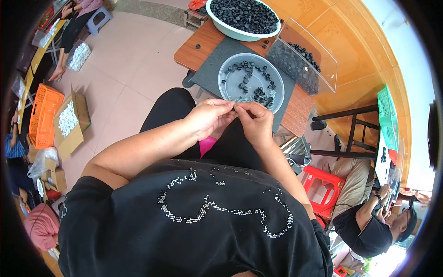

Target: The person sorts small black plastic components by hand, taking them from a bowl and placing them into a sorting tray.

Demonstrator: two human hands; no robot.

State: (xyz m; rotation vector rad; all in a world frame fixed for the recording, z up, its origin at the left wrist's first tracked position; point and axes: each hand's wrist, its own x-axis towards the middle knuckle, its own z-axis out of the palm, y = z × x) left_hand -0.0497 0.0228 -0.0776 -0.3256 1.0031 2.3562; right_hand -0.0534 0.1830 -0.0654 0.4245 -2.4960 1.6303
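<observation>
My left hand (208, 118) and my right hand (256, 123) meet fingertip to fingertip above my lap, at the near edge of a round translucent basin (231, 84). Both thumbs and forefingers are pinched around something tiny, mostly covered by the fingertips. Inside the basin lie small black round parts (244, 85), spread in loose groups, and thin clear pieces (243, 99) gathered by the near rim. A dark grey mat (206, 74) lies beneath the basin on a brown wooden table (187, 54).
Behind stands a white basin (244, 35) heaped with black parts. A clear panelled box (328, 69) with more black parts is at right. A red stool (325, 184) and a seated person (364, 226) are lower right. An orange crate (45, 115) and an open carton (82, 111) stand left.
</observation>
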